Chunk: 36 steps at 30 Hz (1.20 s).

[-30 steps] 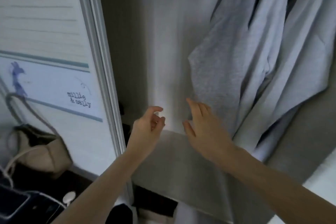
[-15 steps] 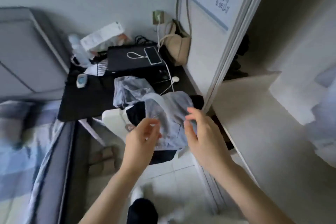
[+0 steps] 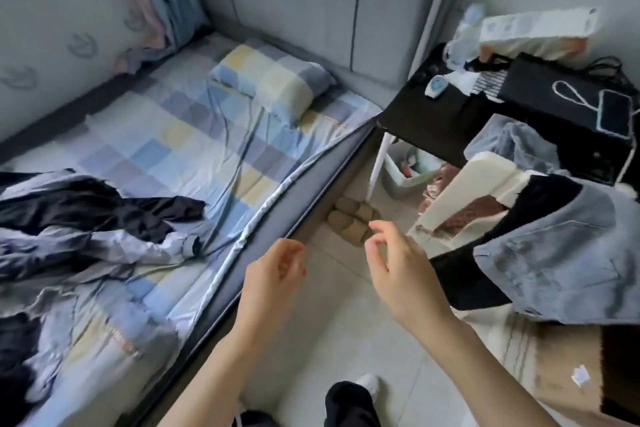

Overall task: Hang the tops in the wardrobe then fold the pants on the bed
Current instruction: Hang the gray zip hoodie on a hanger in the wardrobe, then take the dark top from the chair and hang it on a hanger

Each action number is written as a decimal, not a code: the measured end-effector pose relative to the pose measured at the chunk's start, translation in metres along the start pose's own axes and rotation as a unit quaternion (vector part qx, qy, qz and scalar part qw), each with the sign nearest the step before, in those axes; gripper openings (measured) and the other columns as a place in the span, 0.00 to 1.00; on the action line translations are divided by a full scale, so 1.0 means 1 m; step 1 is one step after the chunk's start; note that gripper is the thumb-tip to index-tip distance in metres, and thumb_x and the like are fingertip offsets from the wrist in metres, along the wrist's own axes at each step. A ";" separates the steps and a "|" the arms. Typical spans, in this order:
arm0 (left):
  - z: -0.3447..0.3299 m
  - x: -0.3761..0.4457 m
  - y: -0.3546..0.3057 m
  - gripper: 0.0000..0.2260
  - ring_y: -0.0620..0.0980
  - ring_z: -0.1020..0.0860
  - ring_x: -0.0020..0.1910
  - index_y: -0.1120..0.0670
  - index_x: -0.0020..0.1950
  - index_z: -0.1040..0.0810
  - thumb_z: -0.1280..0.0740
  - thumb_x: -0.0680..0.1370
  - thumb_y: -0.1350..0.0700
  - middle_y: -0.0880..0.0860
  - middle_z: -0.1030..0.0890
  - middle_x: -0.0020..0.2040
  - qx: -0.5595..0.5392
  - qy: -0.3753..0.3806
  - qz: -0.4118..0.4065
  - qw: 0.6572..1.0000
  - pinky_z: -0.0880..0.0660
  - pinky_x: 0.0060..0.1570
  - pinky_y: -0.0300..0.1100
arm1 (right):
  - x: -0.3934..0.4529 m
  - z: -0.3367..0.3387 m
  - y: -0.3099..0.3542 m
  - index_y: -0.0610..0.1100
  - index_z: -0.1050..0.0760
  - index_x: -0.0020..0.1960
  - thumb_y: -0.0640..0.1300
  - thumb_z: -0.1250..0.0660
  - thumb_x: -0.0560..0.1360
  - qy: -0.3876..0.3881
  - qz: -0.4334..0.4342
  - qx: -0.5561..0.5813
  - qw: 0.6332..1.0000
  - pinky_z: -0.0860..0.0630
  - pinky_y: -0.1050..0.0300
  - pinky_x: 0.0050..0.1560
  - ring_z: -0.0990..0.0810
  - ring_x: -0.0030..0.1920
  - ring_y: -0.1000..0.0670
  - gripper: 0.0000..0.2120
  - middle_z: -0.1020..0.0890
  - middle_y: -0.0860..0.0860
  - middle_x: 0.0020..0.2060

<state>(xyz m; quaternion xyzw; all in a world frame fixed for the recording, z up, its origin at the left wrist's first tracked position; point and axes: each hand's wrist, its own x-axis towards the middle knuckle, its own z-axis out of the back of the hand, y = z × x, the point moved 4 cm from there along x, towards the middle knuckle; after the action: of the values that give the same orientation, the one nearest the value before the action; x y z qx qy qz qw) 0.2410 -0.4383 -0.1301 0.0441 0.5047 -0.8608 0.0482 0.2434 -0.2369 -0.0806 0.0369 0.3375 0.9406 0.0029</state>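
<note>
The pants [image 3: 86, 218], dark and grey, lie crumpled on the bed [image 3: 194, 135] at the near left, stretched roughly left to right. Left hand [image 3: 273, 274] and right hand [image 3: 398, 267] hover over the floor, fingers loosely curled, holding nothing.

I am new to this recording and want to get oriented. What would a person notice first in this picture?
First, the two bare hands in the middle foreground, the left hand and the right hand, both empty over the floor. To the left lies a heap of dark and grey clothes on the bed with its checked sheet. To the right, a blue denim garment hangs over a white chair.
</note>
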 end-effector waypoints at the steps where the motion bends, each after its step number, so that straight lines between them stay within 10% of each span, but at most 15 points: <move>1: 0.029 -0.008 0.024 0.12 0.42 0.20 0.36 0.33 0.46 0.26 0.36 0.77 0.53 0.42 0.18 0.36 0.000 -0.032 0.013 0.999 0.25 0.38 0.35 | 0.003 -0.028 0.026 0.41 0.28 0.65 0.43 0.40 0.80 0.033 0.019 0.001 0.999 0.33 0.60 0.49 0.24 0.55 0.46 0.15 0.19 0.50 0.49; 6: 0.133 -0.050 0.118 0.10 0.52 0.20 0.36 0.41 0.44 0.24 0.35 0.79 0.58 0.51 0.19 0.33 -0.020 -0.096 0.112 0.989 0.21 0.41 0.49 | 0.002 -0.136 0.121 0.44 0.28 0.65 0.45 0.40 0.79 0.113 0.089 -0.004 0.990 0.37 0.63 0.45 0.26 0.55 0.48 0.15 0.21 0.54 0.46; 17: 0.333 -0.112 0.300 0.09 0.41 0.21 0.33 0.42 0.44 0.23 0.36 0.80 0.55 0.46 0.18 0.33 -0.031 -0.186 0.259 0.947 0.27 0.33 0.35 | -0.011 -0.347 0.297 0.47 0.29 0.63 0.47 0.41 0.80 0.259 0.151 -0.019 0.954 0.28 0.51 0.50 0.24 0.54 0.46 0.13 0.20 0.51 0.48; 36: 0.452 0.003 0.477 0.07 0.49 0.22 0.34 0.54 0.45 0.20 0.37 0.78 0.62 0.52 0.17 0.37 -0.152 -0.284 0.444 0.836 0.28 0.38 0.40 | 0.151 -0.621 0.411 0.42 0.27 0.59 0.50 0.41 0.79 0.419 0.214 -0.091 0.878 0.26 0.50 0.52 0.23 0.54 0.43 0.14 0.19 0.45 0.52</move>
<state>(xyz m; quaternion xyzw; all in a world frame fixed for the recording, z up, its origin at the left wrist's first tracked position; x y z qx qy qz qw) 0.2867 -1.0647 -0.3233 0.0097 0.5194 -0.6342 0.5726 0.0566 -0.9437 -0.2879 -0.2903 0.2036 0.8723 -0.3366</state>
